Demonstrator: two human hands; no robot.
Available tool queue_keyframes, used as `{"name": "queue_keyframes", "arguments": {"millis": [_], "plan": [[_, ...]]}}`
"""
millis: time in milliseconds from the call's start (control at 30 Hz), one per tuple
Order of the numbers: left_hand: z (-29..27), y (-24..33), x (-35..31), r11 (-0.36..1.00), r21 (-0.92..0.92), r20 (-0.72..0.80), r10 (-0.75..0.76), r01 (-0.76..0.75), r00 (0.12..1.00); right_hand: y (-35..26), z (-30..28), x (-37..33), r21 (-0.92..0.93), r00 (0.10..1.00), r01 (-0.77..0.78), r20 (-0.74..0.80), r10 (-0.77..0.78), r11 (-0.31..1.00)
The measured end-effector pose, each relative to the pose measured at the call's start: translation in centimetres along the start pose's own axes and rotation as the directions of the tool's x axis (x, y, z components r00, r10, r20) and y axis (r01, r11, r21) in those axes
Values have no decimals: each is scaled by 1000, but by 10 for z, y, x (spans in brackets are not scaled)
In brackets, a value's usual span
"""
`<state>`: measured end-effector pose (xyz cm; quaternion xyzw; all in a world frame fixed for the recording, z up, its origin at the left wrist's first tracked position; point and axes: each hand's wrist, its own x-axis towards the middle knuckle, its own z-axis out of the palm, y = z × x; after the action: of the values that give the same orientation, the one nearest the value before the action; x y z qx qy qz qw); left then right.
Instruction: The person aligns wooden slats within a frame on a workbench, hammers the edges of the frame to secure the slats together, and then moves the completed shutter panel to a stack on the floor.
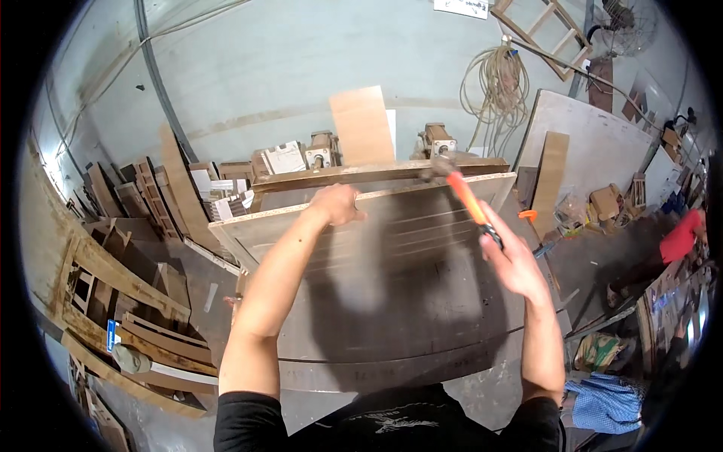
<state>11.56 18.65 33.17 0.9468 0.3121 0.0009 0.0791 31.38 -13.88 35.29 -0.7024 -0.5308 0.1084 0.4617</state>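
Observation:
A wooden panel (407, 222) with a grooved face and a pale raw top edge stands tilted on the workbench (392, 331). My left hand (337, 205) is closed over its top edge, left of the middle. In my right hand (514, 260) is a hammer (468, 197) with an orange-red and black handle, its head blurred by motion near the panel's top edge, right of the middle. Whether the hammer touches the panel I cannot tell. Behind the panel runs a long wooden beam (376, 175).
Two metal machine parts (321, 151) stand behind the beam, with a tan board (363, 124) upright between them. Wooden frames (143, 275) and offcuts crowd the left side. Coiled hose (498, 83) hangs on the wall. At far right is a person in a red sleeve (681, 237).

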Motion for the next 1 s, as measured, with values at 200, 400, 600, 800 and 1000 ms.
{"name": "queue_keyframes", "arguments": {"millis": [200, 400, 600, 800, 1000], "plan": [[-1, 9, -8, 999, -11, 30, -31, 31, 999, -44, 37, 47, -341, 965, 188, 237, -109, 921], [1, 7, -15, 997, 6, 49, -80, 80, 996, -85, 26, 65, -269, 923, 384, 131, -361, 883], [-11, 15, -14, 992, -36, 32, -122, 123, 992, -82, 39, 48, -310, 973, 20, 226, 54, 951], [-3, 9, -15, 992, -70, -6, -108, 107, 994, -96, 33, 78, -375, 981, 142, 176, -80, 916], [-2, 11, -9, 996, 1, -25, -87, 87, 996, -96, 37, 67, -140, 995, 96, -5, -98, 985]]}}
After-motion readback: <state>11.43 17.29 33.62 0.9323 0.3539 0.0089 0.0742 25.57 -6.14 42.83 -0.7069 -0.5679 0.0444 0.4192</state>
